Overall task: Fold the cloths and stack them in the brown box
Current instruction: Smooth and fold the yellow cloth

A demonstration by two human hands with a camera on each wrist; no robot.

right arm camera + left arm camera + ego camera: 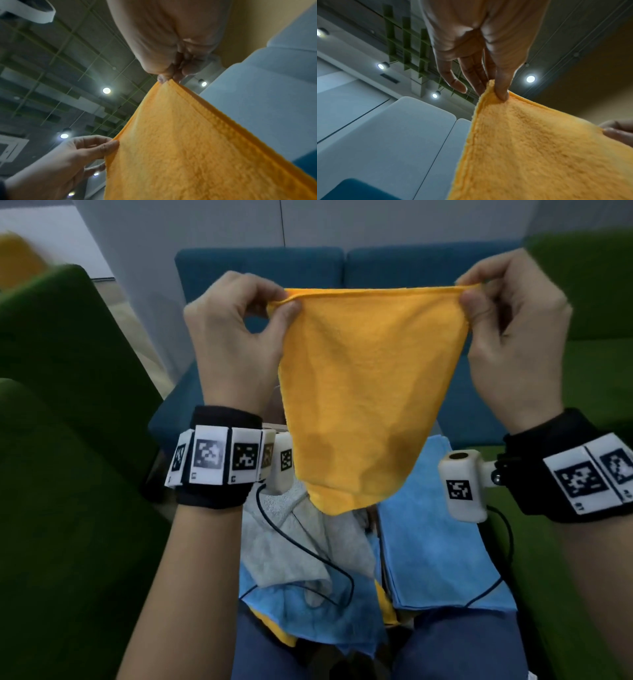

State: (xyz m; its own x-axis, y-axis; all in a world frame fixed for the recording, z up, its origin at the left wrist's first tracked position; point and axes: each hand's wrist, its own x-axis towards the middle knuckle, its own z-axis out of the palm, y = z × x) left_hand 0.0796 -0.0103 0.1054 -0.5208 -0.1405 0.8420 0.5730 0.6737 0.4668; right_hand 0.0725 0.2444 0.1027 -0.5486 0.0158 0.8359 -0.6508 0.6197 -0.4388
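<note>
An orange cloth hangs in the air in front of me, stretched by its two top corners. My left hand pinches the left corner between thumb and forefinger; the left wrist view shows the same orange cloth under my left hand. My right hand pinches the right corner, seen up close in the right wrist view on the orange cloth below my right hand. Beneath lie a folded blue cloth, a rumpled grey cloth and a loose blue cloth. The brown box is mostly hidden.
Green sofa cushions flank me on the left and a green seat on the right. A teal sofa stands ahead. Black camera cables trail across the cloths on my lap.
</note>
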